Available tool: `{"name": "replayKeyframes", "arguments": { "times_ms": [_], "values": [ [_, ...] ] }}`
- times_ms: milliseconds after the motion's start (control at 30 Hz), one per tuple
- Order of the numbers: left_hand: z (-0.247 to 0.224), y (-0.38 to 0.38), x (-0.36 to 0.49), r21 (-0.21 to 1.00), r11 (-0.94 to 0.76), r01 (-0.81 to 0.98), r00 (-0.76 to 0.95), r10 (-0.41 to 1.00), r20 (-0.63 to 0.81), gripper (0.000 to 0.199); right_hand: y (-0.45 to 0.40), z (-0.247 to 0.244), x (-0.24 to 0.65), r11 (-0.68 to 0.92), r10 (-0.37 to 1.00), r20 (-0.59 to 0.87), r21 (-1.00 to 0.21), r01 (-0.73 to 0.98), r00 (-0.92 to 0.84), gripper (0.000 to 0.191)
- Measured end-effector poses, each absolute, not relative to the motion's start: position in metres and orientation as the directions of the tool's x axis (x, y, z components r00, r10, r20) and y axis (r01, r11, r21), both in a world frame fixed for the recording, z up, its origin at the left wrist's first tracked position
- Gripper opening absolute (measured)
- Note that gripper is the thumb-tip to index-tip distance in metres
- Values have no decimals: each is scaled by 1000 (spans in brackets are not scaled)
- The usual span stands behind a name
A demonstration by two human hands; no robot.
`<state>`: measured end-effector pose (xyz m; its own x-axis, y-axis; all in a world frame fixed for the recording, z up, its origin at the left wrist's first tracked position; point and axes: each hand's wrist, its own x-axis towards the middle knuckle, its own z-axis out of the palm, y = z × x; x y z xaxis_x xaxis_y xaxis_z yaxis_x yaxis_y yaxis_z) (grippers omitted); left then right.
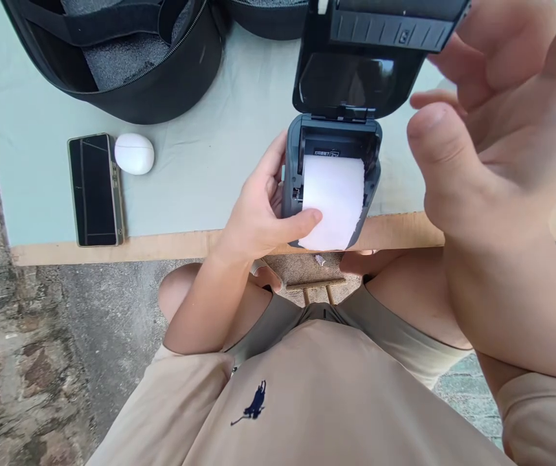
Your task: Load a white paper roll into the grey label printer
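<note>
My left hand (263, 217) is wrapped round the side of a dark portable receipt printer (373, 145) at the table's front edge. Its thumb presses on the white paper (336, 194) lying in the printer's bay, with the loose end hanging toward me. The printer's dark lid (340, 84) is swung up and away from the bay. My right hand (496, 129) is raised close to the camera, to the right of the lid. Its thumb and fingers are apart with nothing seen in them; whether a fingertip touches the lid's edge I cannot tell.
An unzipped black case (180, 84) with grey foam stands at the back left, and part of another black case (270, 19) shows beside it. A phone (94, 191) and a white rounded object (134, 154) lie on the pale tablecloth (185, 168).
</note>
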<state>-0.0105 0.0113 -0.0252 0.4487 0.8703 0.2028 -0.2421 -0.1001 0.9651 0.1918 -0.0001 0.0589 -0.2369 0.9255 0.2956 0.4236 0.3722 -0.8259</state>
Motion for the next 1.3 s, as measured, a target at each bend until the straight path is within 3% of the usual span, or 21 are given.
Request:
{"name": "replayKeyframes", "arguments": {
  "times_ms": [100, 200, 433, 567, 700, 867, 1000, 1167, 1300],
  "values": [
    [-16, 8, -10, 977, -56, -207, 452, 880, 146, 83, 1, 61, 186, 427, 894, 439, -767, 478, -93, 33],
    [-5, 5, -8, 987, 33, -157, 433, 901, 39, 75, 3, 56, 188, 458, 879, 456, -733, 504, -136, 17],
    [-9, 2, -11, 985, 41, -169, 406, 914, 32, 60, 8, 41, 199, 572, 820, 477, -690, 443, -316, 22],
    [-10, 3, -10, 976, 63, -209, 408, 912, 29, 62, 9, 37, 199, 640, 768, 505, -606, 472, -394, 24],
    [-3, 5, -7, 966, 119, -228, 405, 914, -18, 66, 8, 37, 200, 657, 751, 431, -566, 499, -500, 24],
    [-3, 6, -8, 962, 143, -233, 407, 913, -37, 70, 7, 33, 198, 542, 831, 370, -705, 458, -414, 23],
    [-9, 6, -8, 942, 124, -313, 421, 907, 20, 74, 8, 30, 196, 359, 897, 216, -865, 350, -386, 41],
    [-2, 0, -2, 879, 195, -435, 348, 937, -35, 45, 9, 30, 194, 251, 893, 103, -922, 295, -438, 51],
    [5, -3, 1, 883, 210, -421, 335, 940, -64, 34, 8, 27, 192, 295, 887, 160, -918, 266, -434, 50]
  ]
}}
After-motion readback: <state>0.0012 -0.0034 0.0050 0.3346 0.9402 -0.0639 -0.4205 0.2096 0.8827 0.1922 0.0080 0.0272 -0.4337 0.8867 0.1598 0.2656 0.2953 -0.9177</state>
